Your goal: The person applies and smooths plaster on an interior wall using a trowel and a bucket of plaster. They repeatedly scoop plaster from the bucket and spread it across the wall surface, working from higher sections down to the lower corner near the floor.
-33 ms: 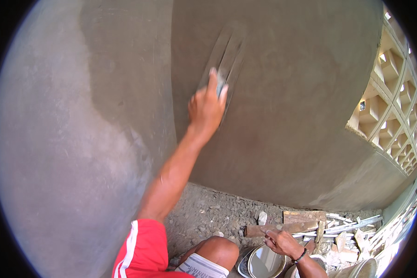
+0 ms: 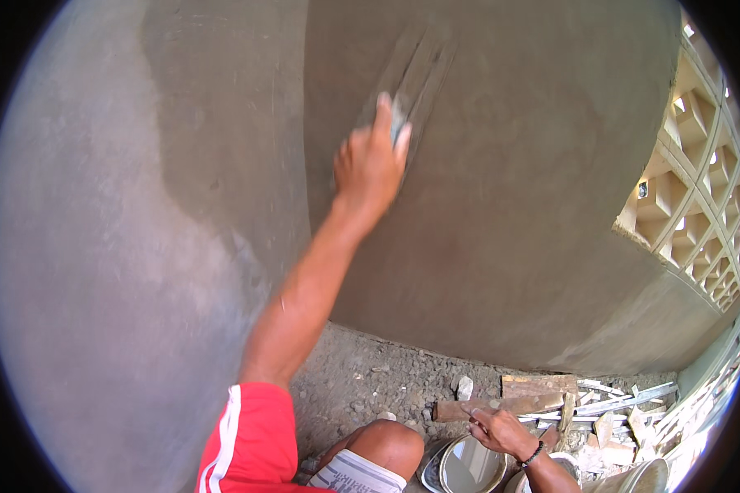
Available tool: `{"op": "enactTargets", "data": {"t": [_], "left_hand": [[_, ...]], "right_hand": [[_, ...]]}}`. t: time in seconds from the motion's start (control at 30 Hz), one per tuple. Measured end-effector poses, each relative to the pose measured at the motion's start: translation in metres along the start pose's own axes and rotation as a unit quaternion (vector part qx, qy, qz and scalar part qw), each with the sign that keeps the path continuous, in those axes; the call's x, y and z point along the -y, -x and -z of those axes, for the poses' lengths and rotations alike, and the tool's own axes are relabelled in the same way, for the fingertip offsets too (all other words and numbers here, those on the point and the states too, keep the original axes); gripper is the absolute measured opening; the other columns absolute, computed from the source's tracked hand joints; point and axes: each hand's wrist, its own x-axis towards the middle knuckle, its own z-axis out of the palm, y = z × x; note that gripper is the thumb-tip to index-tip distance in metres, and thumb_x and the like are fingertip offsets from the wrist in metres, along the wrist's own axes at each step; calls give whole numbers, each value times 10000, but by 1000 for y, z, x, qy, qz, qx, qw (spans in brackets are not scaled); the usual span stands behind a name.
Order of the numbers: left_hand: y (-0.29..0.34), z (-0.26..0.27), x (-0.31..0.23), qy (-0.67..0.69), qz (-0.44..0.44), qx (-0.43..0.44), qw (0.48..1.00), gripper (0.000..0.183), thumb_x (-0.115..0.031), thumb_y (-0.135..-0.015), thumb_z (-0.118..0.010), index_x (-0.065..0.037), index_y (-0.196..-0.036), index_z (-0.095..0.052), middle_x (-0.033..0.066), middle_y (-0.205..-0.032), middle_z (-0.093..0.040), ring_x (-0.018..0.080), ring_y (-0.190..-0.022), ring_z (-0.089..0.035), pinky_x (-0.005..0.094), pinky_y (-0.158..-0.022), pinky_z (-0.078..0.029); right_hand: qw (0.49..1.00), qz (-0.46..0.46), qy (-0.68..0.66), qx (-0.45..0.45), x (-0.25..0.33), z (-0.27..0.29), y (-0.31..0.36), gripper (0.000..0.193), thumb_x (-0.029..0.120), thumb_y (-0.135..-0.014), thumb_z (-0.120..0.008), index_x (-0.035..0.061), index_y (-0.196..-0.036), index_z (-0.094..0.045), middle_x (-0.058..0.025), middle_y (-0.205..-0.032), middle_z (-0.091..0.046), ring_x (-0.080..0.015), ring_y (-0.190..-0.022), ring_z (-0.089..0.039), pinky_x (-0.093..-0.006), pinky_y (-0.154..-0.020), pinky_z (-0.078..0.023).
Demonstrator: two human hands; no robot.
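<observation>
My left hand [image 2: 370, 164] is raised against a grey, freshly plastered wall [image 2: 510, 205]. It presses a small pale grey pad [image 2: 398, 125], mostly hidden under the fingers, onto the damp surface. Slanted streak marks [image 2: 419, 66] run up the plaster just above the hand. My right hand [image 2: 501, 431], with a dark band on the wrist, is low at the bottom right above a round bucket [image 2: 469, 468]. Its fingers lie loosely spread by the end of a wooden plank [image 2: 460, 408], and nothing shows in its grasp.
The wall's left part [image 2: 99, 287] is lighter and drier. A patterned block screen [image 2: 691, 197] stands at the right. Gravel ground [image 2: 370, 378] below holds wood scraps and laths [image 2: 600, 403] and a second bucket [image 2: 641, 476]. My bent knee [image 2: 386, 444] is at the bottom.
</observation>
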Motion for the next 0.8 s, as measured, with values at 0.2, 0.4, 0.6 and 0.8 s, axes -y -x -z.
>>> {"op": "enactTargets", "data": {"t": [0.2,0.4,0.6,0.8], "left_hand": [[-82,53,-15,10,22,-62,998,535,-356,-922,-644,-38,-1346,-567,308,-1007,-672,428,-983,-665,496,-833,-529],[49,-9,50,30,68,-54,996,515,-252,-926,-662,23,-1345,-542,297,-875,-681,453,-799,-684,478,-721,-551],[-96,29,-11,-78,-81,-182,977,497,-310,-922,-660,-64,-1343,-566,283,-857,-679,443,-845,-679,487,-734,-541],[-115,62,-17,-9,6,-104,995,340,-329,-923,-630,-26,-1079,-635,259,-1013,-686,468,-988,-639,532,-848,-526]], "right_hand": [[1000,11,-10,-10,1,-6,-13,409,222,-912,-597,93,-1298,-553,-206,-640,-620,-413,-631,-631,-524,-605,-511],[999,29,-33,-1,7,-1,-13,402,209,-902,-603,85,-1282,-567,-212,-663,-626,-416,-643,-634,-515,-619,-519],[999,24,-17,16,-16,-15,-16,382,184,-876,-608,79,-1243,-584,-214,-668,-627,-418,-648,-637,-514,-610,-525],[1000,3,-8,26,-11,-10,-27,332,182,-907,-623,53,-1210,-592,-191,-809,-685,-400,-711,-661,-475,-655,-533]]}}
